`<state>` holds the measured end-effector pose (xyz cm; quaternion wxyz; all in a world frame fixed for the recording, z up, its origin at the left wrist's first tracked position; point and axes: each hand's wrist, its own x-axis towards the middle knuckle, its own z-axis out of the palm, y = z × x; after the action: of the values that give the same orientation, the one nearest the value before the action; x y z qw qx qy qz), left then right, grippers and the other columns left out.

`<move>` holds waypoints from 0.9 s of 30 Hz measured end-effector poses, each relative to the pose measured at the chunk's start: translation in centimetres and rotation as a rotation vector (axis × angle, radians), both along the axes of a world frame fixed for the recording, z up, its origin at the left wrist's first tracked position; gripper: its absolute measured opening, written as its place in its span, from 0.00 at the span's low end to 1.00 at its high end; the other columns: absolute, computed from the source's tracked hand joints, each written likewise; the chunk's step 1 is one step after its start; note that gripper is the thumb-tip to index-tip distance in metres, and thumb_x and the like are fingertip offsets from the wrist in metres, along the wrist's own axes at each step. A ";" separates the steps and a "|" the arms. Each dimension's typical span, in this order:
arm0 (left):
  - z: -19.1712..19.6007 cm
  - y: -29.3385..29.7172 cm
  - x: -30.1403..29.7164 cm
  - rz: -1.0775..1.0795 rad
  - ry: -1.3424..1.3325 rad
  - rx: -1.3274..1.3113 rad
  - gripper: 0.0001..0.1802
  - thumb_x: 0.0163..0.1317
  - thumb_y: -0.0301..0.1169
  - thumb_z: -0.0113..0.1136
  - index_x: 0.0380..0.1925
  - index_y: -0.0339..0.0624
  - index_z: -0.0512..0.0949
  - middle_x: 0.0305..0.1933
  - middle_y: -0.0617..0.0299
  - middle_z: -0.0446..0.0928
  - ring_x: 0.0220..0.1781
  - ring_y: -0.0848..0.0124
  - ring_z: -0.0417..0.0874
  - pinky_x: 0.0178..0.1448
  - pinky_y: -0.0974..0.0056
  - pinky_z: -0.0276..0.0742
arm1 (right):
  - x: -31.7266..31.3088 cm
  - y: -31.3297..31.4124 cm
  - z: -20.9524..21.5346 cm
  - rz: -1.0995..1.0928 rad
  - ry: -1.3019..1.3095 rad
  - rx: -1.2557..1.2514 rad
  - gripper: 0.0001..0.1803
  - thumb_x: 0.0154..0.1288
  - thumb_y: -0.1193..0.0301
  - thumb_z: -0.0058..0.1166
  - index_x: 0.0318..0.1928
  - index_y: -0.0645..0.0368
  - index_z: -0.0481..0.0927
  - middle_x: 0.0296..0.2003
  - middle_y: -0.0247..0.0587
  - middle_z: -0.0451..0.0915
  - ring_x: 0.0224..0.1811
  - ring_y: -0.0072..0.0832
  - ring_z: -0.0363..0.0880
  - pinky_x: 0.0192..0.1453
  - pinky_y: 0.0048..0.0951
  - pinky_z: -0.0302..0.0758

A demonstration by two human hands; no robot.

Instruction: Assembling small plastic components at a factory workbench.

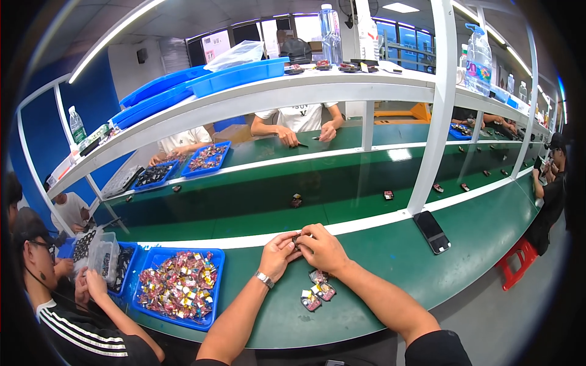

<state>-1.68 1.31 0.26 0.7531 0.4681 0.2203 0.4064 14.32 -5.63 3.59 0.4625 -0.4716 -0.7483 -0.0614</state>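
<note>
My left hand [276, 258], with a metal-banded watch [264, 280] at its wrist, and my right hand [325, 250] meet above the green work table [366, 287]. Their fingers are closed around a small dark part [296, 243], mostly hidden by the fingertips. Just below my hands lie a few small assemblies, among them one in a dark shell with a white square [310, 299] and another with a yellow piece [326, 291]. To the left, a blue tray [220, 263] is heaped with small pink, white and yellow electronic pieces.
A black phone [431, 232] lies to the right. White posts [432, 122] and a rail separate the table from a green conveyor belt [348, 189] carrying scattered units. Overhead, a shelf holds blue trays [238, 76] and bottles. A co-worker [79, 317] sits close at left; others sit opposite.
</note>
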 end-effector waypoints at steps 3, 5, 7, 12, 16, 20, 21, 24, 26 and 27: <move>0.0 0.1 0.0 -0.014 -0.002 0.009 0.16 0.68 0.22 0.53 0.55 0.34 0.70 0.51 0.56 0.79 0.53 0.67 0.81 0.59 0.58 0.81 | 0.1 0.2 0.0 0.001 -0.063 0.055 0.08 0.53 0.77 0.59 0.36 0.59 0.77 0.40 0.37 0.74 0.45 0.35 0.75 0.42 0.35 0.79; 0.0 0.1 0.0 -0.013 0.004 0.004 0.16 0.68 0.22 0.53 0.55 0.35 0.70 0.50 0.56 0.79 0.52 0.67 0.82 0.58 0.58 0.81 | 0.2 0.4 -0.3 -0.013 -0.086 0.055 0.08 0.54 0.77 0.58 0.36 0.60 0.77 0.39 0.37 0.74 0.44 0.35 0.75 0.41 0.35 0.79; 0.0 0.0 0.0 -0.004 0.004 -0.003 0.15 0.68 0.21 0.51 0.55 0.34 0.70 0.50 0.56 0.80 0.51 0.68 0.82 0.57 0.60 0.82 | 0.3 0.6 -0.5 -0.030 -0.109 0.060 0.08 0.54 0.77 0.58 0.36 0.60 0.77 0.39 0.37 0.74 0.44 0.35 0.75 0.40 0.35 0.79; 0.1 -0.1 0.1 0.016 -0.001 -0.008 0.15 0.69 0.21 0.50 0.55 0.34 0.70 0.50 0.56 0.80 0.50 0.68 0.83 0.56 0.62 0.83 | 0.1 1.0 -1.0 -0.052 -0.097 0.085 0.07 0.53 0.77 0.58 0.35 0.60 0.77 0.39 0.37 0.74 0.43 0.35 0.75 0.38 0.33 0.80; 0.1 -0.1 0.1 0.032 0.004 -0.003 0.15 0.69 0.20 0.49 0.54 0.34 0.70 0.49 0.56 0.80 0.49 0.68 0.83 0.55 0.61 0.83 | -0.1 1.2 -1.2 -0.056 -0.125 0.112 0.07 0.53 0.77 0.58 0.34 0.61 0.76 0.39 0.37 0.74 0.43 0.34 0.75 0.38 0.32 0.80; 0.0 -0.1 0.1 0.044 0.025 0.002 0.14 0.69 0.19 0.49 0.54 0.33 0.71 0.48 0.56 0.80 0.49 0.68 0.83 0.55 0.61 0.83 | -0.2 1.1 -1.2 -0.083 -0.189 0.113 0.08 0.52 0.76 0.58 0.35 0.61 0.77 0.40 0.38 0.75 0.44 0.34 0.76 0.40 0.31 0.80; 0.0 -0.1 0.1 0.041 0.026 0.002 0.14 0.69 0.19 0.49 0.54 0.33 0.71 0.48 0.56 0.80 0.49 0.68 0.83 0.55 0.61 0.83 | -0.1 1.0 -1.3 -0.090 -0.205 0.088 0.08 0.53 0.77 0.59 0.35 0.61 0.78 0.40 0.38 0.76 0.44 0.35 0.76 0.41 0.31 0.79; 0.2 -0.2 0.2 0.037 0.017 -0.008 0.14 0.69 0.19 0.49 0.54 0.33 0.71 0.47 0.56 0.80 0.49 0.68 0.83 0.55 0.61 0.83 | 0.0 1.0 -1.3 -0.106 -0.222 0.103 0.09 0.53 0.75 0.55 0.37 0.60 0.76 0.38 0.37 0.73 0.43 0.33 0.75 0.37 0.30 0.81; 0.2 -0.2 0.2 0.037 0.024 0.005 0.14 0.69 0.19 0.48 0.54 0.33 0.71 0.48 0.56 0.80 0.49 0.68 0.83 0.55 0.60 0.84 | -0.1 0.7 -1.3 -0.110 -0.207 0.082 0.09 0.53 0.75 0.56 0.36 0.60 0.77 0.38 0.37 0.74 0.43 0.33 0.76 0.39 0.30 0.80; 0.2 -0.2 0.3 0.035 0.025 0.006 0.14 0.69 0.19 0.48 0.54 0.33 0.71 0.48 0.56 0.80 0.49 0.68 0.83 0.55 0.60 0.84 | -0.1 0.7 -1.3 -0.118 -0.194 0.064 0.08 0.52 0.76 0.57 0.36 0.61 0.78 0.39 0.37 0.76 0.44 0.34 0.76 0.40 0.31 0.80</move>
<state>-1.37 1.08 0.51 0.7418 0.4715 0.2366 0.4141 14.20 -4.97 2.31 0.3981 -0.4918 -0.7581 -0.1577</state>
